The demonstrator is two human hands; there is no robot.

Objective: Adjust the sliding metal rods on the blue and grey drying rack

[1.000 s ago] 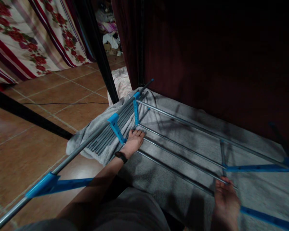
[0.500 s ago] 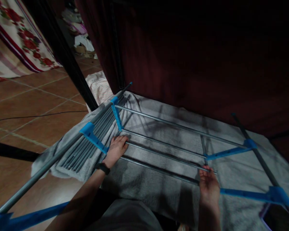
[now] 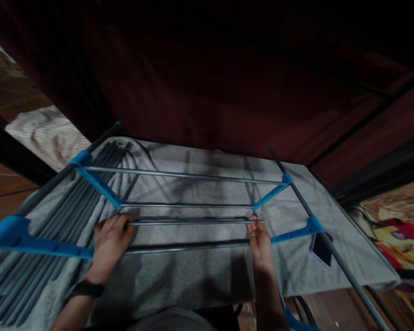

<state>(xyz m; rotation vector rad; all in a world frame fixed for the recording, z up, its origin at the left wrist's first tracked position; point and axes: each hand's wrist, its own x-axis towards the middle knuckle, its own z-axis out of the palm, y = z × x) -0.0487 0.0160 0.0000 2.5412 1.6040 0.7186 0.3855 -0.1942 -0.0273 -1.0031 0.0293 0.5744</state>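
A metal rack frame with blue plastic connectors [image 3: 100, 186] lies over a grey towel [image 3: 193, 271] on the floor. I hold a loose silver rod [image 3: 189, 222] level between the two side rails. My left hand [image 3: 110, 241] grips its left end beside a blue connector. My right hand [image 3: 260, 239] pinches its right end next to the blue connector [image 3: 272, 195] on the right rail. Two rods [image 3: 179, 174] sit fixed in the frame farther away.
A bundle of grey rods [image 3: 27, 266] lies on the towel at the left. A dark phone [image 3: 320, 248] rests on the towel at the right. A dark red curtain [image 3: 207, 82] hangs behind, with a striped cloth [image 3: 48, 133] at far left.
The view has swung to the right, centring the frame. Both hands now hold the rod's ends, lifted level between the side rails.
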